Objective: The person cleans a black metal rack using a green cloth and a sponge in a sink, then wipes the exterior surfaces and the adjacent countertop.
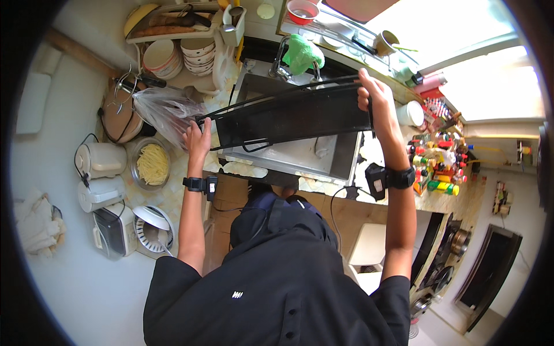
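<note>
Over the stainless steel sink (343, 161) I hold a long black rack (294, 113), with wire rails and what looks like a solid panel, tilted with its right end higher. My left hand (198, 137) grips its left end, beside a clear plastic bag (162, 112). At the other end, my right hand (377, 96) has its fingers wrapped around the frame. Under the rack, part of the sink basin is hidden. A greyish thing (323, 146) lies in the basin, too indistinct to name. Behind the rack stands the faucet (277, 65), a green plastic bag (304, 54) hanging on it.
To the left are a bowl of pale yellow strips (152, 164), small appliances (101, 160) and a shelf rack with stacked bowls (162, 58). Several sauce bottles (437, 162) crowd the right counter. A windowsill with a red basin (303, 12) runs behind; a white chair (368, 244) stands below.
</note>
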The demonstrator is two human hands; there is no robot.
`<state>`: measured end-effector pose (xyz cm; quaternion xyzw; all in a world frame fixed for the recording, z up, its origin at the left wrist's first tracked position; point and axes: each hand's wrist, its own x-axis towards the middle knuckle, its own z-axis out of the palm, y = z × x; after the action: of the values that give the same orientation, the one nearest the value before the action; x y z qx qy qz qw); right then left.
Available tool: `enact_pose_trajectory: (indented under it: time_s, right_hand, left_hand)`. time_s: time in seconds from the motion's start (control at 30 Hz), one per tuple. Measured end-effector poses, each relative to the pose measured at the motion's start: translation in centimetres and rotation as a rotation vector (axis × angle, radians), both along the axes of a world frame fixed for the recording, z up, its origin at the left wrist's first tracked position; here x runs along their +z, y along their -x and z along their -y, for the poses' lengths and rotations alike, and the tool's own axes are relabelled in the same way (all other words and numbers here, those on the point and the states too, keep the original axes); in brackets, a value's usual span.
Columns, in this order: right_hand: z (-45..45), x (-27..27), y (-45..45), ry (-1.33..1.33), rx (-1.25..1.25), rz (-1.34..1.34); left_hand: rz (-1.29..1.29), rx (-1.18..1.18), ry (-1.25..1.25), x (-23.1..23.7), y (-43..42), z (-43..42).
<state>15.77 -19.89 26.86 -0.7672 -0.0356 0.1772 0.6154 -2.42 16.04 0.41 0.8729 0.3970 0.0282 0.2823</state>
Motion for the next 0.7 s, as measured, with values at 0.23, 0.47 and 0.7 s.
enact_pose_trajectory:
  time_s: [0.23,0.47,0.7]
  right_hand:
    - [0.2,-0.8,-1.2,0.298,-0.016,0.139]
    - [0.8,-1.2,-2.3,0.156,0.086,0.071]
    - [2.0,-0.6,-3.0,0.077,0.21,0.139]
  left_hand:
    - [0.337,-0.323,-0.16,8.9,-2.8,5.6]
    - [0.485,-0.854,-0.156,14.9,-7.8,13.2]
    - [0.463,-0.966,-0.305,15.6,-10.3,16.2]
